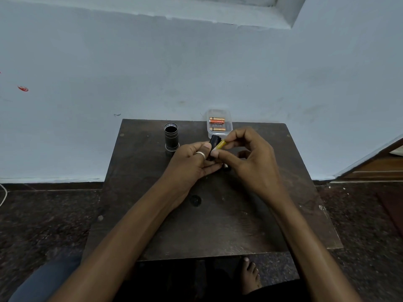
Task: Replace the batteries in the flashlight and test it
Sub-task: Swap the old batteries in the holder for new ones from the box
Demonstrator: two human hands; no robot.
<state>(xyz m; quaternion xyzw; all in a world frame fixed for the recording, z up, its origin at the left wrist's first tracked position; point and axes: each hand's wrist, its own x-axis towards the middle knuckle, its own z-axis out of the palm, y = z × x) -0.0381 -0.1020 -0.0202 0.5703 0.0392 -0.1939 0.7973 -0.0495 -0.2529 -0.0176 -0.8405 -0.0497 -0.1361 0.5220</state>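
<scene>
My left hand grips a black battery holder, which sticks up past my thumb. Pinched in the fingertips of my right hand is a yellow battery, its lower end touching the holder. The black flashlight body stands upright on the table with its open end up, just left of my hands. At the table's back edge a clear plastic box holds orange batteries. A small dark round cap lies on the table between my forearms.
The small dark wooden table stands against a pale blue wall. A small light-coloured object peeks out under my right hand. My bare foot rests on the dark stone floor below the table's front edge.
</scene>
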